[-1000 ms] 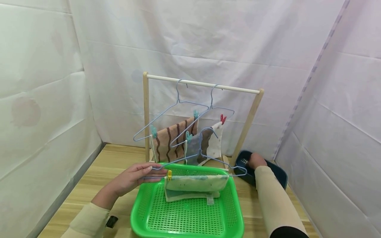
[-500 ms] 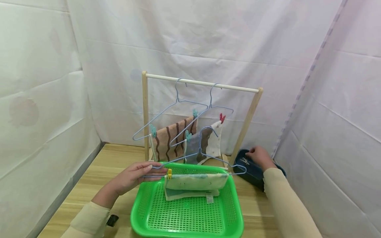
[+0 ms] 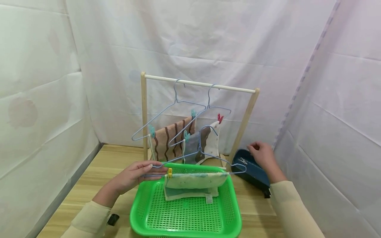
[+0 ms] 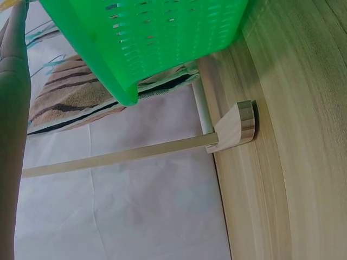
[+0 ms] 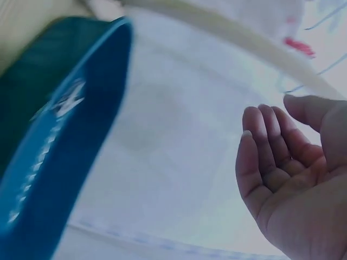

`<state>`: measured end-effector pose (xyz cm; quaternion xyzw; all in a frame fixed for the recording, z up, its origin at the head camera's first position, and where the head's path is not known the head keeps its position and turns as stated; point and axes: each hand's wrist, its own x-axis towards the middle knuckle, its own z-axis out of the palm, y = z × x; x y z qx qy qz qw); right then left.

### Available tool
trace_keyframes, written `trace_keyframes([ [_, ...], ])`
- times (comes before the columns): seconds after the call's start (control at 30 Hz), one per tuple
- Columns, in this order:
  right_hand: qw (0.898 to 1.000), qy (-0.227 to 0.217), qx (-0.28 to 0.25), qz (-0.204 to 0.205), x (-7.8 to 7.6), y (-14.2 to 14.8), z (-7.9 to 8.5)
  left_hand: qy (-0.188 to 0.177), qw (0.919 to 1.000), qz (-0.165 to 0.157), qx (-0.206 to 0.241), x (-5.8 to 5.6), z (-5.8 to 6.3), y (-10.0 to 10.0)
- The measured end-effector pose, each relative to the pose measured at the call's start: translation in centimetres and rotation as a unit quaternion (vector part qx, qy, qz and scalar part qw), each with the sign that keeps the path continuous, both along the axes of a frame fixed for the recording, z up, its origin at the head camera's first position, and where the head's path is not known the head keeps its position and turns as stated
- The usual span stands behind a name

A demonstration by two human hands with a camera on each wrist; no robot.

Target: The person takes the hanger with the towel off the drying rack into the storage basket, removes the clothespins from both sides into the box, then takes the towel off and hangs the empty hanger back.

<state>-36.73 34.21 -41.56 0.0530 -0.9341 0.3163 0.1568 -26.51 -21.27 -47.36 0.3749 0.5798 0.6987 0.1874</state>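
Observation:
My left hand (image 3: 140, 172) pinches the left end of a blue wire hanger (image 3: 200, 150) between thumb and fingers. Over the hanger's bottom bar lies a folded pale green towel (image 3: 196, 181), with a yellow clothespin (image 3: 170, 173) at its left end. Both are above a green plastic basket (image 3: 134, 211). My right hand (image 3: 263, 155) is raised over a dark blue bin (image 3: 254, 174). Its fingers are loosely curled with nothing between them in the right wrist view. White clothespins (image 3: 242, 161) lie at the bin's left end.
Behind the basket stands a wooden rack (image 3: 248, 119) carrying two blue hangers. On them hang a brown striped towel (image 3: 169, 142) with teal clothespins and a grey-white towel (image 3: 193, 148) with teal and red clothespins (image 3: 220, 118). White cloth walls (image 3: 190, 39) enclose the table.
My right hand has come up out of the blue bin and moved slightly right, uncovering the white clothespins. My left hand and its hanger stay nearly still.

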Motion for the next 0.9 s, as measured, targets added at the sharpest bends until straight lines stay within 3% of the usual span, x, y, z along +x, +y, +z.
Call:
trace_keyframes([
  [0.2,0.991,0.128,-0.035,-0.007,4.2,-3.4,2.4,0.000,1.0000,-0.002,0.002,0.0,0.1,-0.1],
  [0.4,0.971,0.227,-0.037,0.060,8.0,-7.8,3.3,0.003,1.0000,0.004,0.001,0.1,0.1,-0.1],
  [0.67,0.952,0.252,0.000,0.176,11.3,-11.8,3.3,0.003,0.9999,-0.003,0.011,0.1,0.1,0.2],
  [0.9,0.932,0.212,0.059,0.288,12.7,-15.7,2.5,0.008,0.9999,-0.003,0.006,0.2,0.3,0.3],
])
